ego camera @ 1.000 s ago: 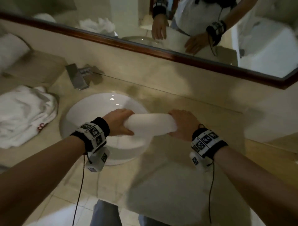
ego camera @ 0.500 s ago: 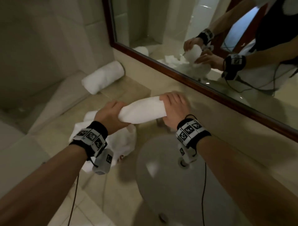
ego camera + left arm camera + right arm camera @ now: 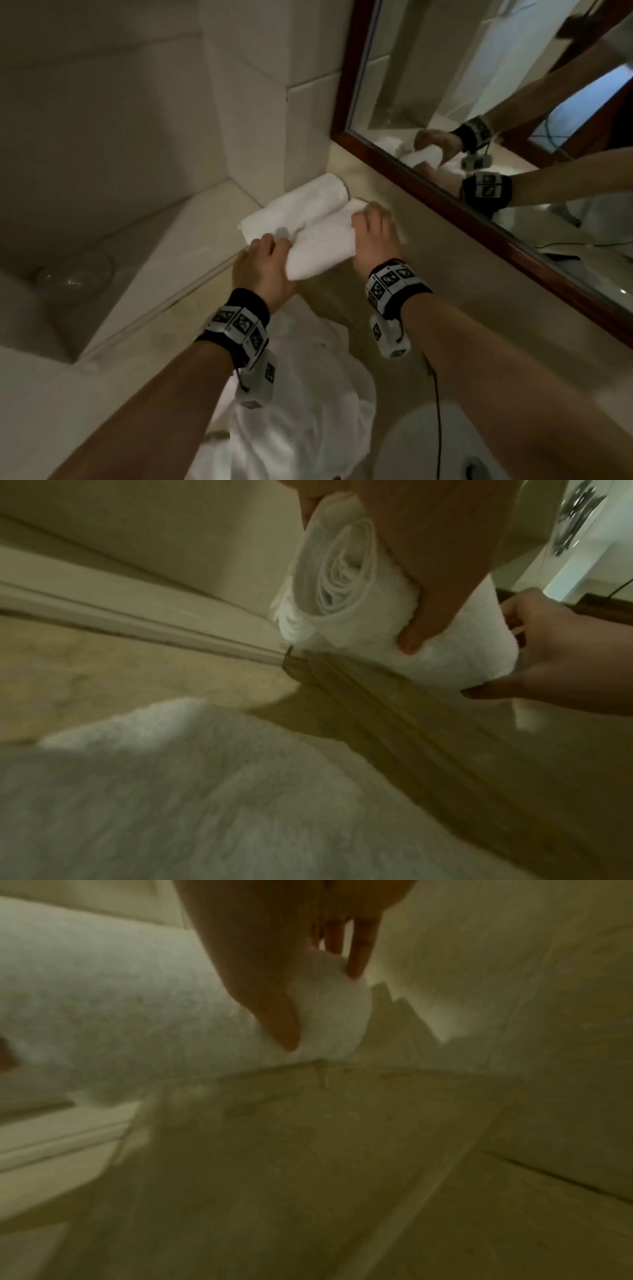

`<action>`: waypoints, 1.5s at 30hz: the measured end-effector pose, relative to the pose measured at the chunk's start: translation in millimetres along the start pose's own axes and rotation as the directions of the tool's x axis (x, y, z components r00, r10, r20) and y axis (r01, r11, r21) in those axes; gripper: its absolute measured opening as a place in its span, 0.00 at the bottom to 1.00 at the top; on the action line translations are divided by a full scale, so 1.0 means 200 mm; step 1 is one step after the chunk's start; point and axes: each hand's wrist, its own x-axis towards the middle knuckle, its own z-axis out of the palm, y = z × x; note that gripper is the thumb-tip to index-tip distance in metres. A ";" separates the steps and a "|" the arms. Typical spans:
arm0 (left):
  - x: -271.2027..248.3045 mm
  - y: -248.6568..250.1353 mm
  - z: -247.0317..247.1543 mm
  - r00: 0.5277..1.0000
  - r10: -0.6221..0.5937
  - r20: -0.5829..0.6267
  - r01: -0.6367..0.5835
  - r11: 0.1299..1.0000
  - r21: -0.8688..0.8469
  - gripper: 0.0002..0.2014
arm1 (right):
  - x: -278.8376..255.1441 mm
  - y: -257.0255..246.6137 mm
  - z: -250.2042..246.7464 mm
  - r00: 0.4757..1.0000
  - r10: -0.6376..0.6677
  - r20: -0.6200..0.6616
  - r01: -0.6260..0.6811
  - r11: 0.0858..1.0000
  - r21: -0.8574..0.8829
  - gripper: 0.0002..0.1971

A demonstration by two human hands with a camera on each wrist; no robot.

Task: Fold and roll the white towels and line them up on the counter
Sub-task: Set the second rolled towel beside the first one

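A rolled white towel [image 3: 322,243] is gripped at both ends, my left hand [image 3: 267,260] on the near end and my right hand [image 3: 371,229] on the far end. It sits low at the counter [image 3: 346,305], right beside a second rolled towel [image 3: 294,205] that lies against the wall corner. The left wrist view shows the held roll's spiral end [image 3: 342,588], with my left hand [image 3: 428,593] wrapped over it and my right hand [image 3: 565,664] behind. In the right wrist view my right hand [image 3: 274,993] clasps the rolled towel [image 3: 103,1015].
A loose pile of white towels [image 3: 301,411] lies on the counter under my left forearm. The sink basin [image 3: 421,442] is at the lower right. A wood-framed mirror [image 3: 352,85] runs along the right wall. A lower ledge with a glass dish [image 3: 75,274] lies left.
Both hands carried the rolled towel from above the sink leftward to the counter's far corner, down beside the other rolled towel. My view turned left with it.
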 end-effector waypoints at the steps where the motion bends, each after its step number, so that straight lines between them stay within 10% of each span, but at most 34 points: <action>1: 0.03 -0.01 0.04 1.000 -0.010 0.006 0.010 1.000 0.010 0.27 | 0.03 0.00 0.05 0.999 0.031 0.016 -0.030 0.999 -0.027 0.30; 10: 0.14 -0.05 0.22 0.990 -0.069 -0.123 0.076 0.996 0.056 0.31 | 0.24 0.02 0.21 0.992 0.098 0.075 -0.105 0.991 0.086 0.19; 19: -0.02 -0.05 0.07 0.951 -0.297 -0.081 0.253 0.905 -0.341 0.35 | 0.11 0.10 0.05 0.980 0.169 0.109 -0.201 0.780 0.592 0.20; 26: -0.02 0.04 0.13 0.920 -0.364 0.147 0.382 0.740 -0.553 0.37 | 0.02 -0.01 -0.01 0.913 0.223 0.343 -0.390 0.725 0.568 0.20; 38: -0.06 -0.01 0.07 0.911 -0.362 0.196 0.412 0.778 -0.474 0.31 | -0.07 -0.05 -0.07 0.892 0.131 0.434 -0.410 0.642 0.648 0.22; 42: -0.33 -0.16 0.09 0.794 -0.530 0.298 0.606 0.653 -0.453 0.34 | -0.41 -0.07 -0.07 0.870 0.326 0.369 -0.489 0.663 0.567 0.14; 45: -0.48 -0.17 0.13 0.762 -0.432 0.483 0.523 0.850 -0.065 0.40 | -0.66 -0.12 0.01 0.789 0.337 0.514 -0.587 0.663 0.465 0.06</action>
